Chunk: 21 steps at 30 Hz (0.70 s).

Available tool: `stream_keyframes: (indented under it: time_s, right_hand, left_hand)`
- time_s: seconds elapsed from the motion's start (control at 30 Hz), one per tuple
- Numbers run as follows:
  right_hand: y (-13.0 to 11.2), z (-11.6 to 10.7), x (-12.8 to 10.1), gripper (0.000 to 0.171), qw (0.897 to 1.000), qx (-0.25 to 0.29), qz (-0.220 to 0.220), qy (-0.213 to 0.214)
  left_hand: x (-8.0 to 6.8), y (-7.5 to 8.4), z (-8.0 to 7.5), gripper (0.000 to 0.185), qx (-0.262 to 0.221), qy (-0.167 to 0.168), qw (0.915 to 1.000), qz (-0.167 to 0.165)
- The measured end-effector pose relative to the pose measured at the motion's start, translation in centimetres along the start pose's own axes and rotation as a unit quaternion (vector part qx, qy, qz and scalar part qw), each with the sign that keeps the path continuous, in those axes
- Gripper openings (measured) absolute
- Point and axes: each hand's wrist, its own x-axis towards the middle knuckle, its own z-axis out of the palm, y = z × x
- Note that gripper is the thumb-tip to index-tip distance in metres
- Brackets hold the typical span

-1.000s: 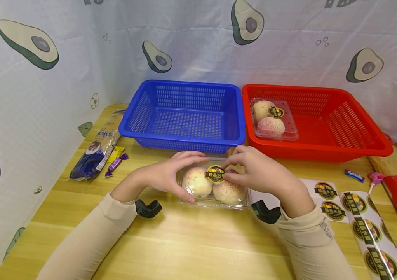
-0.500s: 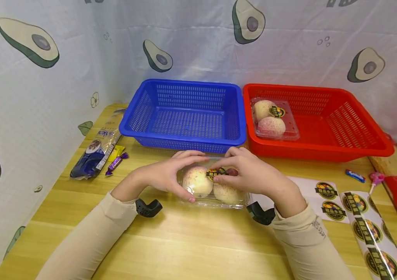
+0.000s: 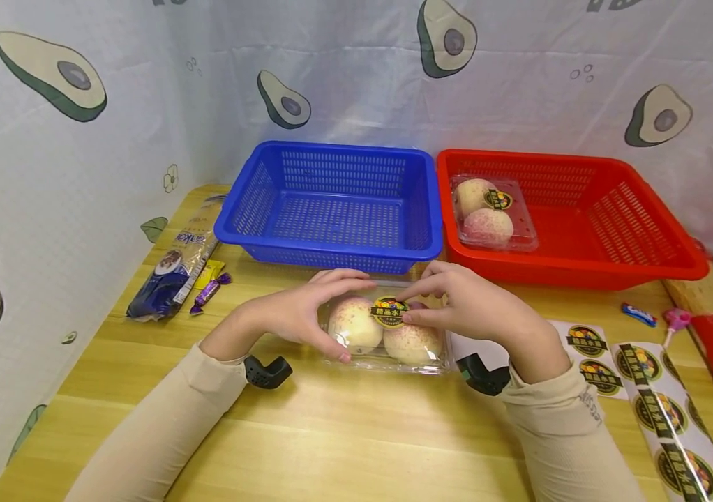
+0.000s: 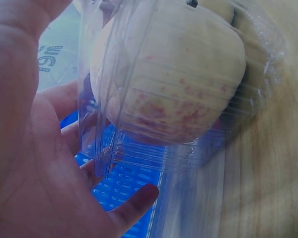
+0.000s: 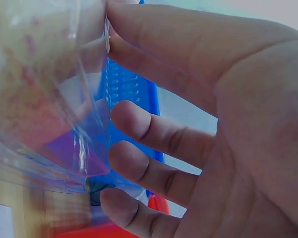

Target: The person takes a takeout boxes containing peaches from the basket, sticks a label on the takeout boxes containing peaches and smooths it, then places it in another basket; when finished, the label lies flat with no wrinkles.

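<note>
Your left hand (image 3: 296, 314) curls its fingers (image 4: 134, 201) around the left end of the clear fruit box (image 3: 384, 335). Your right hand (image 3: 476, 307) pinches the round sticker (image 3: 388, 311) on the lid. The box rests on the counter (image 3: 344, 432), just before the blue basket (image 3: 331, 202). It holds two pale peaches with pink speckles.

Staged fruit-packing station: avocado-print backdrop cloth (image 3: 344, 63), wooden table (image 3: 344, 432), sorting baskets (image 3: 331, 202), label sheets (image 3: 639, 380).
</note>
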Motion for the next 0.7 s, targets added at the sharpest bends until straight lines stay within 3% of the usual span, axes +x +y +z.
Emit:
stream_keyframes:
  time_s: [0.7]
  right_hand:
    - [-0.06, 0.07, 0.06, 0.021, 1.000, -0.001, -0.004, 0.005]
  left_hand:
    - [0.02, -0.07, -0.02, 0.105, 0.004, 0.005, 1.0000, 0.001]
